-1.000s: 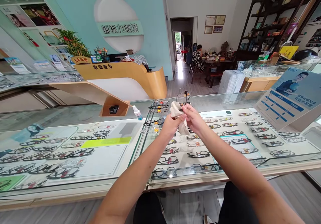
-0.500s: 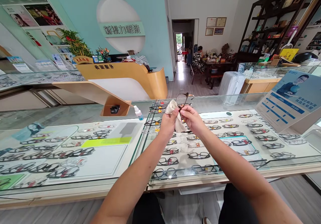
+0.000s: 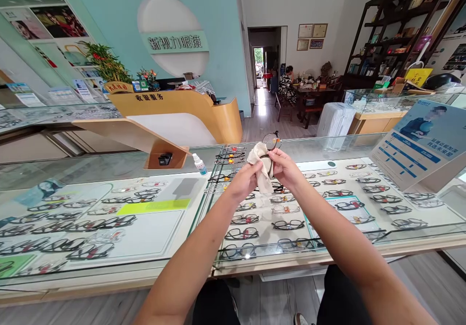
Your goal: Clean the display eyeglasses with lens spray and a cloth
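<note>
Fingers of both hands still pinch cloth (image 3: 259, 162) and glasses (image 3: 272, 143), now turned nearly edge-on.

Large pale characters reading 新视力眼镜 stand on a green band (image 3: 174, 42) across the white oval on the turquoise wall. The front of the curved wooden reception desk bears 收银服务 (image 3: 149, 96) in dark characters. The blue poster (image 3: 424, 139) on the right carries white lines of Chinese text, too small to read. The framed certificates (image 3: 312, 30) beside the doorway cannot be read either.
</note>
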{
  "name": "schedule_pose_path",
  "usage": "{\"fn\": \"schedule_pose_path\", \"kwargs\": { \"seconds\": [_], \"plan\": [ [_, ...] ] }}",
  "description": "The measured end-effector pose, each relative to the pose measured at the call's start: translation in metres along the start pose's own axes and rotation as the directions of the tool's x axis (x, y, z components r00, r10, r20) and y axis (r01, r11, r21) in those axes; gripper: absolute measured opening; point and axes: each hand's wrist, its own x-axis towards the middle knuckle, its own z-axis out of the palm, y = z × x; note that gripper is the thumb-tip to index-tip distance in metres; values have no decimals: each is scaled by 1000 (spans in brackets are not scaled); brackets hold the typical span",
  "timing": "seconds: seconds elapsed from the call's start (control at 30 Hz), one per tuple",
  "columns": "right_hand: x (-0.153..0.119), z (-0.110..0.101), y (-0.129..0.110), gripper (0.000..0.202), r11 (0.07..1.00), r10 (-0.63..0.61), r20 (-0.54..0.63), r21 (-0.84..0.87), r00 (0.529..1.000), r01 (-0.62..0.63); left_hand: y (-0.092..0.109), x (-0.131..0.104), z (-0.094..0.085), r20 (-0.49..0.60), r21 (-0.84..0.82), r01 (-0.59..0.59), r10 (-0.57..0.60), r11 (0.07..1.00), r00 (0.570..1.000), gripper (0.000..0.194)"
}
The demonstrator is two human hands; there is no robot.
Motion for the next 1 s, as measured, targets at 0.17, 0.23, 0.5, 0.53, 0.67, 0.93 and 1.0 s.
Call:
{"fn": "schedule_pose_path", "kwargs": {
  "seconds": [0.17, 0.23, 0.5, 0.53, 0.67, 0.93, 1.0],
  "plan": [
    [1, -3, 0, 54, 1000, 12, 14, -10, 1000, -12, 3, -2, 1, -17, 49, -30, 31, 998, 999, 58],
    [1, -4, 0, 56, 1000, 16, 13, -23, 1000, -16, 2, -1, 3, -26, 59, -37, 39, 998, 999, 60],
    [-3, 3, 6, 58, 999, 39, 9, -28, 999, -38, -8, -4, 13, -111, 156, -145, 163, 977, 980, 65],
    [-4, 5, 9, 58, 999, 39, 1, -29, 999, -39, -9, -4, 14, -140, 158, -152, 174, 976, 975, 66],
    [-8, 12, 16, 58, 999, 8, -44, -53, 999, -10, -13, -2, 14, -218, 132, -218, 243, 967, 945, 72],
    [-6, 13, 13, 58, 996, -28, -28, -80, 999, 26, -17, 10, -1, -224, 107, -188, 207, 976, 952, 62],
    [-4, 9, 9, 58, 995, -34, -35, -96, 999, 30, -14, 11, -4, -135, 74, -113, 122, 991, 983, 63]
  ]
}}
